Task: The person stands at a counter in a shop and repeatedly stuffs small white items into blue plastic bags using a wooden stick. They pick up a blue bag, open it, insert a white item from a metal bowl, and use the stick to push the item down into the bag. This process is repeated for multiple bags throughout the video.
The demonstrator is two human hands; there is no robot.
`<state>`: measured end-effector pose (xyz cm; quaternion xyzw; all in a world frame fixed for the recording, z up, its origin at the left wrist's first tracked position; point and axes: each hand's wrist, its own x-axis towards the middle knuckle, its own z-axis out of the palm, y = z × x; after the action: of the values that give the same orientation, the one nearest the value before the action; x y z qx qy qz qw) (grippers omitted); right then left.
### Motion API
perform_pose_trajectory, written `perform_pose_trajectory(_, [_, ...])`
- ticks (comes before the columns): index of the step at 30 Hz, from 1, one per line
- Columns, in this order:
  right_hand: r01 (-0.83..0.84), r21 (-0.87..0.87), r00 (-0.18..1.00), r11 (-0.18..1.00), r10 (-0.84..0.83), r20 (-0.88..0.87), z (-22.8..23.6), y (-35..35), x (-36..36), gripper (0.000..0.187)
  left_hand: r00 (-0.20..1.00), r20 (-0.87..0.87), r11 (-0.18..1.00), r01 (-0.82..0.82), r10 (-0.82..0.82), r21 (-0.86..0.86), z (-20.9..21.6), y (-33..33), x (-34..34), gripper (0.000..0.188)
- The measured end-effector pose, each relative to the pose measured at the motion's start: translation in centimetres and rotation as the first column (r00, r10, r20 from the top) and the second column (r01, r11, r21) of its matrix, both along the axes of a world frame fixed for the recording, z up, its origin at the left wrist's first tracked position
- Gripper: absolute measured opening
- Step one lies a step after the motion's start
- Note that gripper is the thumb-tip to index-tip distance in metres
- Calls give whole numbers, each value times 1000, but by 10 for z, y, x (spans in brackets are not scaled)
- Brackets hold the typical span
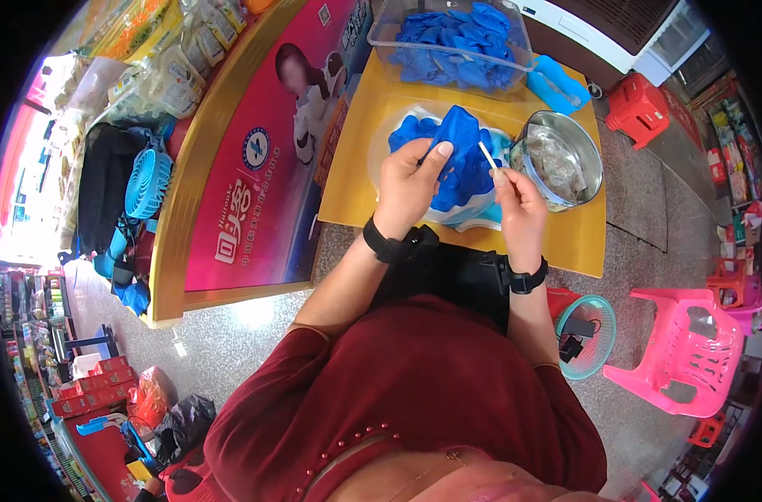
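My left hand (410,184) pinches a flat, glossy blue piece (460,127) between thumb and fingers; its exact kind I cannot make out. In the fingertips of my right hand (521,205) is a thin white stick (486,155), its upper end close to the blue piece's right edge. Both hands are over a pale shallow basin (380,155), where more blue pieces (456,194) lie heaped. Right of the basin stands a round metal tin (599,161) with crumpled clear plastic (555,167) inside.
A clear plastic bin (387,56) of blue pieces stands at the far side of the yellow table (345,163), near a light-blue item (556,84). A pink-panelled counter (255,192) rises on the left. A mesh basket (605,339) and pink chair (686,351) are at right.
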<state>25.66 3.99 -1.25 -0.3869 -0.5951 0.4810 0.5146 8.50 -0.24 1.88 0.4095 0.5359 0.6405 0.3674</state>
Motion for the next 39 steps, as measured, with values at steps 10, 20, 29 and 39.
perform_pose_trajectory(10, [-241,-225,966,944,256,38,2,3,6,16,989,-12,988,146,-147,-43,-15,12,-10,26])
perform_pose_trajectory(20, [-214,-136,974,967,222,43,-7,-7,-9,18,995,100,999,-30,26,40,-26,13,4,33])
perform_pose_trajectory(29, [-245,-242,970,939,239,-53,-3,-6,-6,20,1000,-12,1000,6,-6,-20,-9,8,-13,30])
perform_pose_trajectory(39, [-208,-166,977,964,213,11,-8,-9,-10,18,961,265,991,-105,81,78,-7,7,-13,31])
